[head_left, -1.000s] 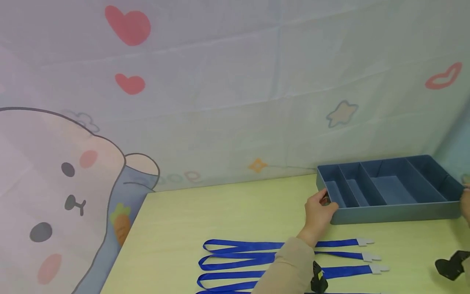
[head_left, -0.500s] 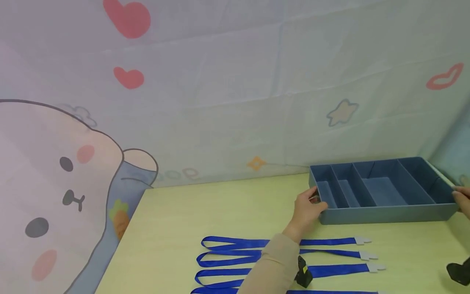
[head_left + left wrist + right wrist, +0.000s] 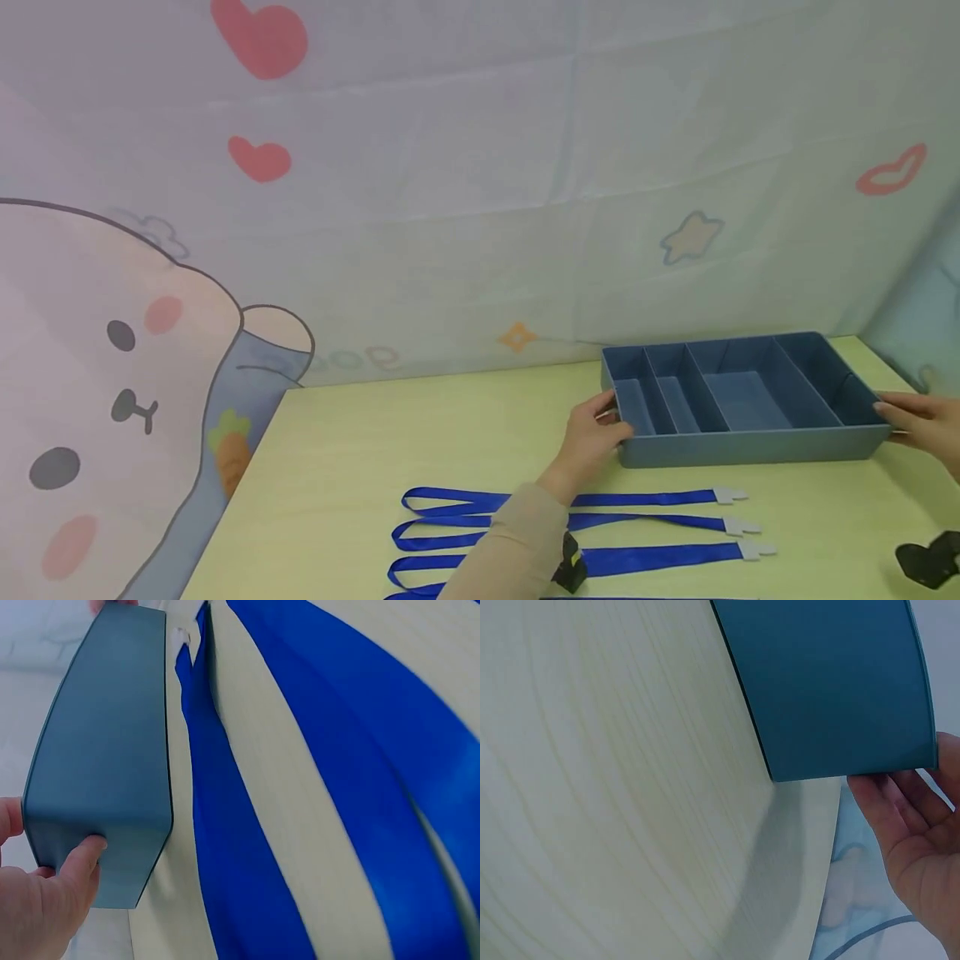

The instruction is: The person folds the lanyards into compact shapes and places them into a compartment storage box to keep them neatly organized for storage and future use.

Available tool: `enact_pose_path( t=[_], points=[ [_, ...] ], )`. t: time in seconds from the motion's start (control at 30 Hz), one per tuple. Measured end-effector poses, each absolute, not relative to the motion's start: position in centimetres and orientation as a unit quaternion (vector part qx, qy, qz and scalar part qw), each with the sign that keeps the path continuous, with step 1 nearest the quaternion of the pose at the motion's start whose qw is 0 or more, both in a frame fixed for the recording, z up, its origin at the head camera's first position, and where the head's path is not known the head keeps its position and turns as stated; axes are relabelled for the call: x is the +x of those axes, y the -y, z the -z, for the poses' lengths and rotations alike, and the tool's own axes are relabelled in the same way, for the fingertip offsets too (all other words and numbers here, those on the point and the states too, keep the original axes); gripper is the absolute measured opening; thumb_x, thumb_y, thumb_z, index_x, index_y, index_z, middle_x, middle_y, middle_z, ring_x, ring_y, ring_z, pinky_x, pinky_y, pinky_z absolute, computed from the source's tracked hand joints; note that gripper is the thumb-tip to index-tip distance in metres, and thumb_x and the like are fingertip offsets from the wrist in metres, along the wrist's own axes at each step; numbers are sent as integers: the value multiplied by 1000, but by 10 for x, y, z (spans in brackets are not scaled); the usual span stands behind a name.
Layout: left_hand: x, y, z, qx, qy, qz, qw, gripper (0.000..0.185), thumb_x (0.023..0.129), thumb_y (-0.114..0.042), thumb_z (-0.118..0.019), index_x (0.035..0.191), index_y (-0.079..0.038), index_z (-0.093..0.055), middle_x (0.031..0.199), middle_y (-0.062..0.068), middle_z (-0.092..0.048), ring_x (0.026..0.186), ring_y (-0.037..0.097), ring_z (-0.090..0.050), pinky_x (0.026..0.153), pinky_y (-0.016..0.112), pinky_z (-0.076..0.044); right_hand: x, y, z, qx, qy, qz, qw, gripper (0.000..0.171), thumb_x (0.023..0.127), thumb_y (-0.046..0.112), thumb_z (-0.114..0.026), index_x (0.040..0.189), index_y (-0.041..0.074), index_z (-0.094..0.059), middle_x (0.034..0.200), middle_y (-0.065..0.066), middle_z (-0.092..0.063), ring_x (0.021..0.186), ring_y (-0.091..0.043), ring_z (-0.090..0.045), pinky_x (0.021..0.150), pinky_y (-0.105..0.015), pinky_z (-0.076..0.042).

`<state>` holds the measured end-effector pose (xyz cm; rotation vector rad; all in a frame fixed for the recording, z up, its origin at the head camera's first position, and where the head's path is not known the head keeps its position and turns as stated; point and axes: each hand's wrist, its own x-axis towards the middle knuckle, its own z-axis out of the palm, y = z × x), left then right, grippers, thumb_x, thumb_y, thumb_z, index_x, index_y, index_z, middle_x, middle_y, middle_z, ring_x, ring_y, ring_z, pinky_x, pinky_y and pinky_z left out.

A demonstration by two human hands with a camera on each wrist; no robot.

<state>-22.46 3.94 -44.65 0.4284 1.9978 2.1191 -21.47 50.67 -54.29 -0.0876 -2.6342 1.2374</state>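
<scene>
Looks like that blue divided tray (image 3: 750, 447) has come left and a touch nearer over the last second, opening up some table (image 3: 390, 433) past its right end. Going left to right: the blue lanyards (image 3: 637, 500) lie on the near side of the tray, white clips (image 3: 729, 496) pointing right. Next up, the left hand (image 3: 588, 437) grips the tray's left end, thumb pressed on the end wall. Tray itself is toward the back; can't tell if it's fully resting or slightly lifted. I'd guess thin plastic: light, pretty stiff, maybe a bit slippery, not really fragile. Far right, the right hand (image 3: 926, 423) holds the other end. Honestly, both short ends seem best, since one-handed it'd probably tip.
</scene>
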Motion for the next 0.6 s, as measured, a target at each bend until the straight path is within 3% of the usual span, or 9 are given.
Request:
enact_pose_path(
  t=[0.07,0.1,0.13,0.2,0.23,0.3,0.43,0.47,0.6],
  points=[
    [-225,-34,446,148,-674,-716,102,59,78,9,-58,135,6,-43,128,22,-51,113,36,-53,77,29,-52,-216,-501,540,-37,903,-416,101,60,100,29,-40,137,-17,-26,127,-43,-34,92,-4,-58,67,-13,-49],
    [-225,-31,445,148,-673,-717,104,60,78,9,-58,135,6,-42,128,23,-51,113,36,-53,76,28,-52,-216,-500,539,-39,902,-418,100,61,100,29,-41,136,-18,-28,127,-42,-36,88,7,-55,66,-14,-50],
    [-225,-29,445,147,-672,-718,106,60,78,9,-58,136,7,-41,127,23,-50,112,36,-53,76,28,-52,-217,-498,538,-40,902,-418,96,62,99,30,-42,135,-18,-28,125,-37,-42,87,8,-56,66,-15,-51],
    [-225,-26,444,142,-669,-721,111,61,78,9,-58,136,8,-40,127,24,-49,111,36,-53,74,27,-52,-218,-496,537,-39,903,-418,94,63,98,31,-45,134,-19,-31,115,-22,-52,78,24,-40,66,-19,-52],
    [-225,-24,444,141,-668,-722,114,62,78,9,-58,136,8,-39,127,24,-49,111,36,-54,74,27,-52,-218,-496,537,-37,903,-419,92,63,98,31,-46,133,-19,-32,110,-11,-53,77,23,-41,66,-20,-53],
    [-225,-21,443,136,-665,-725,119,62,78,9,-58,137,8,-38,128,24,-48,110,36,-54,73,27,-52,-218,-494,536,-32,905,-414,88,63,97,32,-48,132,-19,-34,110,-7,-52,77,24,-41,66,-21,-53],
    [-225,-12,443,139,-662,-726,125,63,79,8,-58,138,8,-36,129,26,-46,113,38,-52,76,29,-53,-219,-491,534,-11,910,-407,74,63,98,31,-48,132,-19,-33,123,-34,-44,80,26,-38,67,-21,-53],
    [-224,-10,443,138,-662,-726,125,63,79,7,-58,138,8,-35,130,26,-46,114,38,-51,77,29,-53,-219,-490,533,-5,910,-407,74,63,98,31,-48,132,-20,-33,124,-34,-44,81,27,-38,68,-21,-53],
    [-223,-4,442,137,-659,-730,121,63,79,9,-58,138,9,-35,129,27,-46,114,39,-51,75,28,-53,-223,-488,532,6,907,-416,66,63,97,30,-50,132,-19,-34,111,7,-53,83,25,-41,69,-22,-54]
  ],
)
